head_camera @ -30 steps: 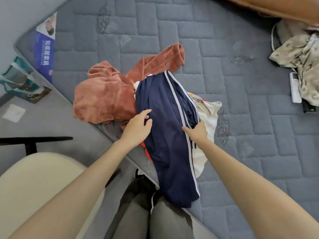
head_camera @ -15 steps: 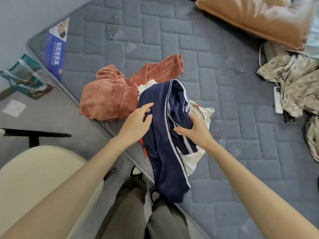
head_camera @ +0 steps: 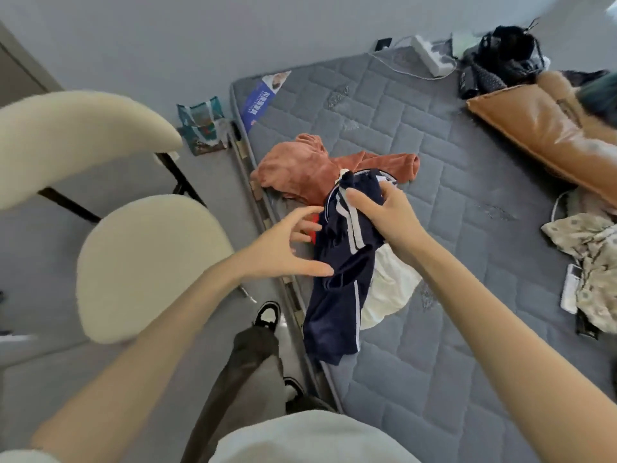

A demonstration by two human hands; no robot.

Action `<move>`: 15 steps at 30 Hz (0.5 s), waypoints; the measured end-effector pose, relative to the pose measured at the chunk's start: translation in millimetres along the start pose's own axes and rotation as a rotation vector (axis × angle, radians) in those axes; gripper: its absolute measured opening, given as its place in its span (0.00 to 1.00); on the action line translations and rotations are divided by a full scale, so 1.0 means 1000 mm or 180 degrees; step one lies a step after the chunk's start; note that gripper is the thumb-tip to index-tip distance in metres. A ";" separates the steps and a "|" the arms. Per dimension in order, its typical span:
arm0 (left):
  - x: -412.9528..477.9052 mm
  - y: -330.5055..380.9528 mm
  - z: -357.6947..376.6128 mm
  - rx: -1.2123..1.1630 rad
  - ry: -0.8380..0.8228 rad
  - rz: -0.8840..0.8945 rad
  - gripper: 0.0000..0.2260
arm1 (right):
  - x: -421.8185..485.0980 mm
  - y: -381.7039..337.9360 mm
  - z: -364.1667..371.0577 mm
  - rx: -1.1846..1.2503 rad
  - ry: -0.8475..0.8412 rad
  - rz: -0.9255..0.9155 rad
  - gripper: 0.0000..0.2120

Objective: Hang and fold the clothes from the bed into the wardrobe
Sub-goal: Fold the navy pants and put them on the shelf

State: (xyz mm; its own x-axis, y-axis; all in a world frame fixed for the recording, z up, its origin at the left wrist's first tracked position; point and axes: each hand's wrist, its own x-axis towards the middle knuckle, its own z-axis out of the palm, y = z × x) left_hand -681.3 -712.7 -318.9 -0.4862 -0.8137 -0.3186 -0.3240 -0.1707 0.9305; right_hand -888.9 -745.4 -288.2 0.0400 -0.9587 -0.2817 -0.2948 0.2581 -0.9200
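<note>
On my feed the right hand has its fingers and thumb curled round the bunched top of the navy garment, a dark blue piece with white stripes down its side. The cloth hangs from that grip and drapes down across the left edge of the mattress, with its lower end lying on the quilted grey surface close to the person's legs. The left hand is wide open just left of the garment, fingers spread and holding nothing. Its thumb tip reaches the left edge of the navy cloth, though I cannot tell whether it presses on it.

Under and beside the navy piece lies the rest of the pile. A rust-orange fleece top is spread on the far-left side, a white garment shows on the right, and a small patch of red cloth peeks out behind the left fingers.

Left of the mattress, on the floor, stands a cream chair, and a printed bag lies further off. At the far right of the mattress I see a tan pillow, and nearer, by the right edge, a crumpled patterned cloth
</note>
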 end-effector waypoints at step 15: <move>-0.328 -0.038 0.021 -0.1832 0.3033 -0.0057 0.07 | -0.167 -0.101 0.278 -0.0578 -0.2265 -0.0635 0.10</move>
State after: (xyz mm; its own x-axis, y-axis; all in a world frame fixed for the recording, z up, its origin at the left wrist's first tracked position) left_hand -526.3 -427.9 -253.2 0.4167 -0.8604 -0.2935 0.2200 -0.2178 0.9509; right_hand -600.2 -577.6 -224.3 0.6968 -0.6608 -0.2790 -0.3674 0.0053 -0.9300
